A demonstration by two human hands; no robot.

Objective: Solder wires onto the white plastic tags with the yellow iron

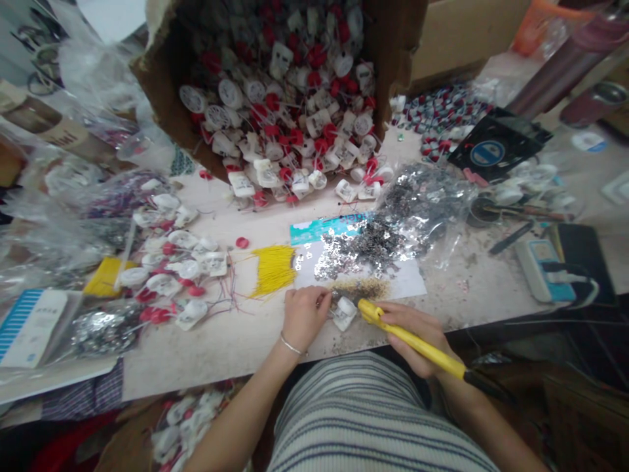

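Observation:
My right hand (417, 334) is wrapped round a yellow corded hand tool (422, 347), shaped like a soldering iron; its front end points left and a black cord leaves the rear. Just left of that front end, a small white plastic part (344, 313) sits near the table's front edge. My left hand (307, 313) is closed in a pinch beside this part; what lies between the fingertips is too small to make out. Beyond both hands, tiny brownish-gold bits (366, 287) and a heap of small shiny metal pieces (344, 252) lie on a white sheet (410, 278).
A bundle of yellow wires (275, 269) lies left of the sheet. Farther left are white-and-red parts with thin wires (171, 275). A cardboard box (157, 72) full of similar parts stands at the back. A power strip (543, 269) and a black fan (501, 144) sit right.

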